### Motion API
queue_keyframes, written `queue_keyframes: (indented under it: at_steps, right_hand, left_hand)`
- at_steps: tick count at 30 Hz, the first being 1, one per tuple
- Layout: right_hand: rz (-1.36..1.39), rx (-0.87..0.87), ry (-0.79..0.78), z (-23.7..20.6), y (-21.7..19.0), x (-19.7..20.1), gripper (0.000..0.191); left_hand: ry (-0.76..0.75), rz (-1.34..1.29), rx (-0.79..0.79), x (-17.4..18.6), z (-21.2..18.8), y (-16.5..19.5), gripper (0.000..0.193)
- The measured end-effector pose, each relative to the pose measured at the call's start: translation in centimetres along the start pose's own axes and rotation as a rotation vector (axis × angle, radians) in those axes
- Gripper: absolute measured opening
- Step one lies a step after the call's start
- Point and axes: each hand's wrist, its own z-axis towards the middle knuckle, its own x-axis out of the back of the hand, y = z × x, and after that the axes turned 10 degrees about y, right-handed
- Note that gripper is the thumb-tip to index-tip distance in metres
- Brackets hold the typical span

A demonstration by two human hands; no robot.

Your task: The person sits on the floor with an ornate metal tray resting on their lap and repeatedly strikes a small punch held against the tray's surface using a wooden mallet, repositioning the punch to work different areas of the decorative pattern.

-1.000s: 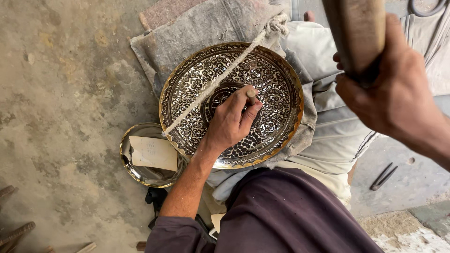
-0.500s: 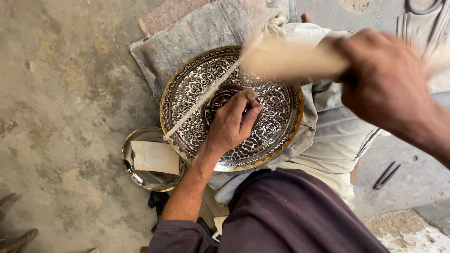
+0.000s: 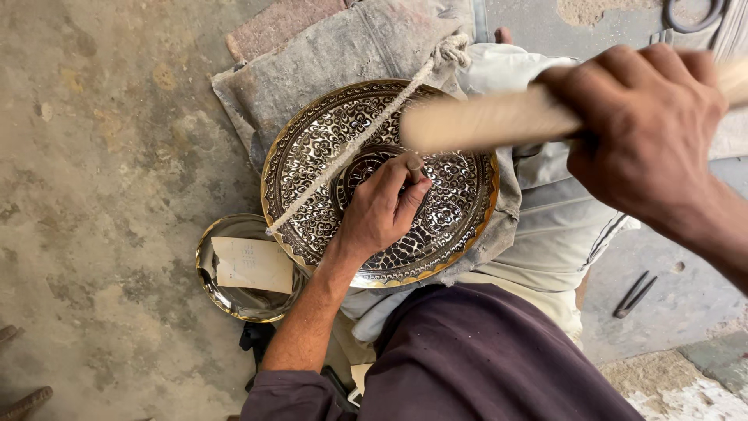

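Engraved brass tray [image 3: 460, 234] under left hand [image 3: 382, 206] pinching punch [image 3: 414, 166]; right hand [image 3: 647, 132] gripping mallet [image 3: 483, 121] above

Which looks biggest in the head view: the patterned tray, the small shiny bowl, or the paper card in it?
1. patterned tray
2. small shiny bowl, partly tucked under the tray
3. paper card

Brass plate [image 3: 460, 226] with dense silver-and-black floral engraving and a gold rim; pale cream rope [image 3: 351, 156]; light wooden handle [image 3: 483, 121]; grey cloth [image 3: 343, 54]; dark maroon garment [image 3: 483, 359]
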Motion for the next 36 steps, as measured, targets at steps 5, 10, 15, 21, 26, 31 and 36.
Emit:
queue_keyframes:
  at_steps: [5, 10, 15, 21, 26, 31, 36]
  right_hand:
    - [-0.134, 0.127, -0.026, -0.4, 0.4, -0.8, 0.05]
    - [0.536, -0.381, -0.033, -0.7, 0.4, -0.8, 0.042]
    - [0.199, -0.175, -0.007, -0.4, -0.2, -0.1, 0.046]
    - [0.094, -0.028, -0.013, -0.1, -0.8, 0.1, 0.04]
    - [0.171, -0.057, -0.04, 0.1, -0.9, 0.0, 0.045]
    - [0.537, -0.364, 0.0, -0.1, -0.8, 0.1, 0.046]
    - [0.033, -0.046, 0.026, -0.5, -0.4, -0.2, 0.035]
  left_hand:
    - [-0.014, 0.01, 0.015, 0.0, -0.1, -0.1, 0.021]
    - [-0.006, -0.026, 0.015, 0.0, -0.2, 0.0, 0.025]
    - [-0.007, -0.012, 0.007, 0.1, 0.1, 0.1, 0.024]
    - [-0.024, -0.011, -0.004, 0.2, 0.4, 0.2, 0.023]
    - [0.004, -0.03, 0.014, 0.2, 0.1, 0.3, 0.025]
    - [0.002, -0.035, 0.001, 0.1, -0.1, 0.0, 0.025]
    - [-0.035, -0.01, 0.008, -0.1, -0.2, -0.4, 0.021]
